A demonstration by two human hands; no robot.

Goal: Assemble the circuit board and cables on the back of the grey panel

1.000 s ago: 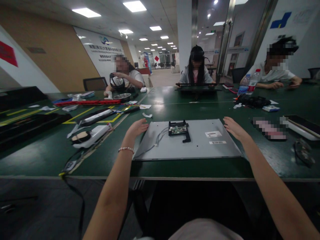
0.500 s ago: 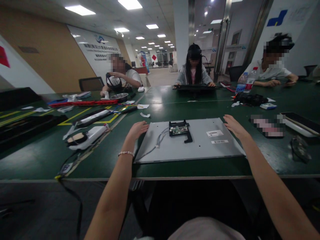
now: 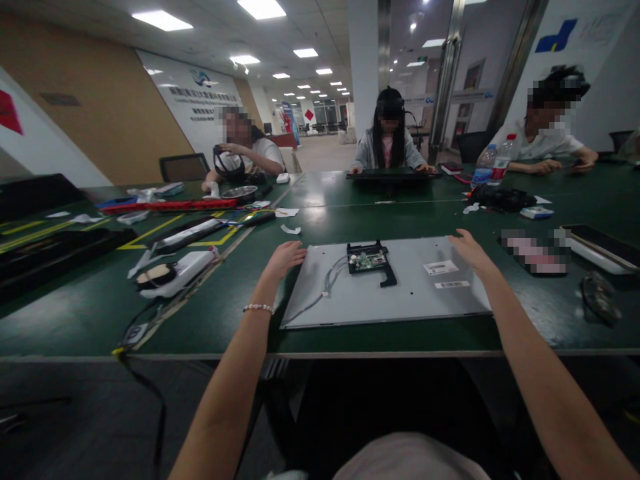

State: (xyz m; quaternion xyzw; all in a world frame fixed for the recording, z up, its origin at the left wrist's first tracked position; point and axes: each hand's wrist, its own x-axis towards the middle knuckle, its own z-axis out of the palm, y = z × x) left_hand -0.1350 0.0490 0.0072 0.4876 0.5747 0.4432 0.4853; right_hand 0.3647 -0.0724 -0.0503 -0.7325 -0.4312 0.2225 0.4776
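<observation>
Along the desk's (image 3: 210,333) near edge, in the head view, a grey metal panel (image 3: 395,303) lies flat between the person's two hands, set a little back from that edge. Its long axis runs left to right, roughly parallel with the edge, so each hand flanks a short side. The left hand (image 3: 286,259) is by the panel's far left corner, fingers stretched out, close together and slightly curved; whether they touch the rim or stop just beside it, I cannot tell. The right hand (image 3: 470,250) is at the far right corner, open, with its fingers a bit apart and its palm side towards the short side; it overlaps the panel in this view and looks the nearer of the two, though contact is unclear. Neither hand pinches anything that shows. Near the panel's far long side, about midway, sits a black bracket (image 3: 389,277) holding a green circuit board (image 3: 367,259); a grey cable (image 3: 327,283) leads from it towards the near left corner. Two white labels (image 3: 440,267) are on the panel's right part. Left of the left hand, apart from the panel, lies a white device (image 3: 187,273).
</observation>
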